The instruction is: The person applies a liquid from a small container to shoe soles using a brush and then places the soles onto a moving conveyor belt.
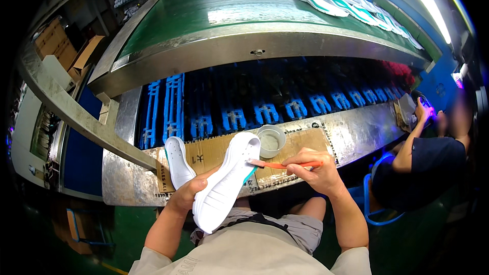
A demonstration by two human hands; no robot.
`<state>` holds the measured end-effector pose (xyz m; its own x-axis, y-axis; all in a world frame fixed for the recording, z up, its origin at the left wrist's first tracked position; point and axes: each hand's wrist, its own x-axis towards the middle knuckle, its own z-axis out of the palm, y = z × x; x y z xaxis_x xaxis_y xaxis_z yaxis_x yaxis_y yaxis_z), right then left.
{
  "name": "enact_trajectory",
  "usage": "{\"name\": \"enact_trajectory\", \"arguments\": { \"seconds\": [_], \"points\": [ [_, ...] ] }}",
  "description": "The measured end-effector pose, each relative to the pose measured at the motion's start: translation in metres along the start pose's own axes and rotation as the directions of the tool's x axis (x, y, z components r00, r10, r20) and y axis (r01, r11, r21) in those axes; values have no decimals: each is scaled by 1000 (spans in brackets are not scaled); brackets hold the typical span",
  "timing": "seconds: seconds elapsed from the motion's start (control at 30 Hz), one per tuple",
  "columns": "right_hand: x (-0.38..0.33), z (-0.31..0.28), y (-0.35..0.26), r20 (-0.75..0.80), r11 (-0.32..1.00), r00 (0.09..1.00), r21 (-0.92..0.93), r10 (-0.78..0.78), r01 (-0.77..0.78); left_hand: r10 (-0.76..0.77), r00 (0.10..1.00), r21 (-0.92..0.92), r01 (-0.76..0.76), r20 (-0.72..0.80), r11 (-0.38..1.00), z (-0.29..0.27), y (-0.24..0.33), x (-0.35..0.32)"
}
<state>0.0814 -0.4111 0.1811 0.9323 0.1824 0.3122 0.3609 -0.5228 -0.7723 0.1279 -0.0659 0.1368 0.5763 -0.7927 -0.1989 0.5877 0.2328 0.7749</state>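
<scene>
While the left hand [192,192] is gripping a white shoe sole [224,186] at lower centre, the right hand [318,174] is pinching an orange-handled brush [276,165] over it; beyond, a pale cup [278,153] is standing amid black-printed cardboard [308,147], and a metal post [81,113] is crossing the left.

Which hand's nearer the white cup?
Right. The right hand, holding a brush, is close, right of the cup; the left hand, holding a sole, is farther, left of it.

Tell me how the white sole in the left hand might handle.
The white sole is probably stiff: gripped by the left hand, it shows no obvious sag. Its thick, foam-like body suggests little weight for its size.
</scene>
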Motion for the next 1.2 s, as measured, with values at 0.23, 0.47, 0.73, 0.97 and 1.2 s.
{"name": "enact_trajectory", "arguments": {
  "seconds": [0.23, 0.47, 0.73, 0.97, 1.2],
  "points": [
    [-15, 7, 86, -456, 848, 830, 528, 323, -40, 53, 996, -122, -62, -72, 991, -11, -16, 7],
    [-43, 53, 210, -667, 864, 557, 446, 495, -233, -167, 925, -415, 308, 341, 856, 9, 27, 25],
    [-58, 72, 233, -651, 872, 613, 469, 447, -138, 685, 727, -480, -618, -46, 623, 61, 249, 142],
    [-57, 70, 228, -620, 876, 650, 457, 439, -156, 691, 723, 499, -593, -15, 632, 21, 174, 95],
    [-59, 70, 231, -597, 863, 655, 473, 463, -179, 697, 436, 649, 759, -569, 54, -81, 42, 2]
  ]
}}
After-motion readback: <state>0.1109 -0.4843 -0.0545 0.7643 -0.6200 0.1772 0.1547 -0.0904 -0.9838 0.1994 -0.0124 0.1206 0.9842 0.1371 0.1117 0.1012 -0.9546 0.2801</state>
